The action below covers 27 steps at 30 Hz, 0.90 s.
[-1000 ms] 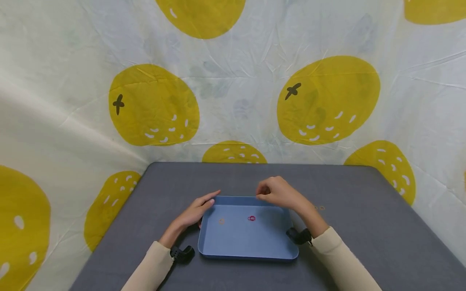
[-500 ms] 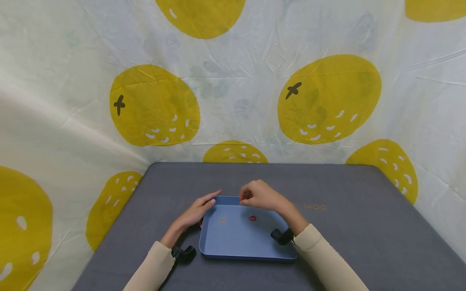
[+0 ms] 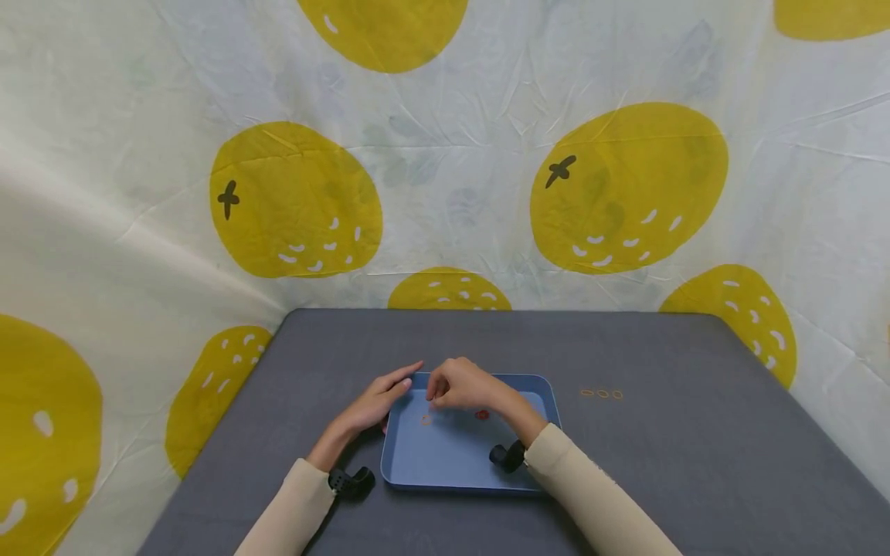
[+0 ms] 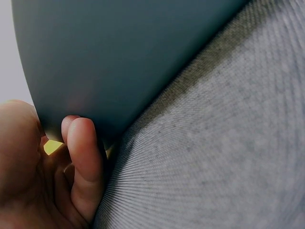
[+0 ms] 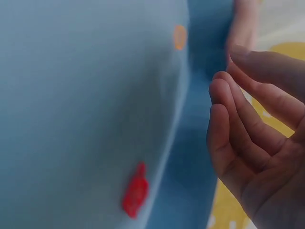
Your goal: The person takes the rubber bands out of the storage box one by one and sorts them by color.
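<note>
A shallow blue tray (image 3: 459, 455) lies on the grey table, and my left hand (image 3: 371, 403) holds its far left corner. In the left wrist view, curled fingers (image 4: 83, 148) touch the tray's outer wall. Over the tray's left part, my right hand (image 3: 462, 384) hovers with loosely bent fingers. The right wrist view shows a gap between thumb and index finger, with nothing visible held. An orange rubber band (image 3: 426, 421) lies in the tray just below that hand. Red rubber bands (image 5: 136, 195) lie bunched farther right in it, partly behind my right wrist in the head view.
Three orange rubber bands (image 3: 602, 394) lie in a row on the table (image 3: 695, 440), to the right of the tray. A pale cloth with yellow fruit prints (image 3: 626, 189) hangs behind the table. Each wrist wears a black camera (image 3: 352, 483).
My right hand has moved left across the tray, from its far right part to above the orange band. All three bands on the table now show. My left hand stays at the corner.
</note>
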Tool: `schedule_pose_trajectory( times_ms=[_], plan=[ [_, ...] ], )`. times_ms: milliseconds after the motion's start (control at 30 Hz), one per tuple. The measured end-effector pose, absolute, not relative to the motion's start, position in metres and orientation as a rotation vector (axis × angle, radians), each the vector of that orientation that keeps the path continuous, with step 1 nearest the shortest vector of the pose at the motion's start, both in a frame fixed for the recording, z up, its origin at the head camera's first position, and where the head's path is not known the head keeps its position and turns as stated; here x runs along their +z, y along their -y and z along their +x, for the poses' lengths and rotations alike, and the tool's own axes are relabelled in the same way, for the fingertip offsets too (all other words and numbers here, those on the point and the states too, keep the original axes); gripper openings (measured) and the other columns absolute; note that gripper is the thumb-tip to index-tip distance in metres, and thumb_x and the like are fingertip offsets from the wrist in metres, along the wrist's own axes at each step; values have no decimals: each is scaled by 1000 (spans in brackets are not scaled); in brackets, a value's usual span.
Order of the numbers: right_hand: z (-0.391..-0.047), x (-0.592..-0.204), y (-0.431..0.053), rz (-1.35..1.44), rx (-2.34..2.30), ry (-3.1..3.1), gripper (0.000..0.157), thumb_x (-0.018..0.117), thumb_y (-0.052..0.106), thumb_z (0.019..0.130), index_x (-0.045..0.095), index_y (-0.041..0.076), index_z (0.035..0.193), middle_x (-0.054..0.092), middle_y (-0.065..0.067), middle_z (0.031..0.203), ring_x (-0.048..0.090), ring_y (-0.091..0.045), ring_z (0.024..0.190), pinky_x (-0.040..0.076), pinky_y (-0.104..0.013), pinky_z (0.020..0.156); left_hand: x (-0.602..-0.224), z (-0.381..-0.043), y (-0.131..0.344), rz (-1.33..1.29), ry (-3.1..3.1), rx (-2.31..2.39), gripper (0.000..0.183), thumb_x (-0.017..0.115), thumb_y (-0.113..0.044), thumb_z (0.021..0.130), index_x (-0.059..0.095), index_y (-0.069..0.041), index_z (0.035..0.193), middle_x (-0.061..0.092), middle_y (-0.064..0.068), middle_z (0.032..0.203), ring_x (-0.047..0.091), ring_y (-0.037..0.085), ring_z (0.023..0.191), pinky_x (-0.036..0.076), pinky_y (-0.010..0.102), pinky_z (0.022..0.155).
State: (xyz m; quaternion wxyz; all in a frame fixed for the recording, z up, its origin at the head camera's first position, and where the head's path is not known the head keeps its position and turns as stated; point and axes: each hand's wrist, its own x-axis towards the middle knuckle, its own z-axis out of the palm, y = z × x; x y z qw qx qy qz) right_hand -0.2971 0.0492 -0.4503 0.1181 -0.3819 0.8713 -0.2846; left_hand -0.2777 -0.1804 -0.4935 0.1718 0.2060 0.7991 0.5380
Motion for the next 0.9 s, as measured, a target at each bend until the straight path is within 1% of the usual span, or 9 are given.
schedule_pose_trajectory(
  times_ms=[167, 333, 500, 700, 800, 900],
  plan=[
    [-298, -461, -40, -1069, -830, -2540, 4, 75, 14, 83, 75, 14, 87, 71, 7, 77, 62, -1, 65, 52, -19, 60, -509, -287, 181, 633, -2310, 1516, 46, 33, -23, 107, 31, -19, 152, 33, 19, 153, 46, 20, 36, 48, 42, 39],
    [-298, -468, -35, -1015, -822, -2524, 3, 77, 16, 82, 76, 15, 84, 69, 10, 72, 62, -1, 64, 51, -19, 60, -521, -292, 183, 629, -2340, 1515, 44, 35, -29, 106, 34, -27, 150, 35, 14, 153, 46, 21, 36, 48, 42, 38],
    [-297, -470, -31, -1058, -791, -2531, 4, 79, 19, 80, 76, 16, 81, 68, 11, 70, 60, -1, 62, 50, -18, 58, -521, -292, 185, 621, -2341, 1523, 43, 37, -36, 105, 36, -34, 148, 36, 9, 153, 46, 21, 35, 49, 43, 39],
    [-295, -470, -29, -1094, -734, -2565, 8, 78, 18, 81, 74, 19, 74, 64, 12, 66, 56, -2, 58, 47, -18, 54, -520, -293, 185, 615, -2338, 1519, 44, 37, -36, 105, 36, -34, 148, 36, 10, 152, 46, 21, 35, 49, 44, 39],
    [-295, -470, -29, -1112, -723, -2577, 12, 77, 17, 81, 73, 20, 71, 63, 13, 63, 54, -2, 56, 45, -18, 52, -518, -292, 184, 614, -2327, 1525, 44, 36, -32, 106, 35, -31, 149, 36, 13, 152, 46, 21, 36, 49, 44, 39],
    [-295, -470, -29, -1121, -729, -2583, 14, 76, 15, 82, 73, 20, 69, 61, 13, 61, 51, -3, 53, 42, -18, 50, -518, -292, 184, 612, -2326, 1528, 44, 37, -32, 106, 35, -30, 149, 36, 13, 152, 46, 21, 37, 48, 43, 39]
  ],
)
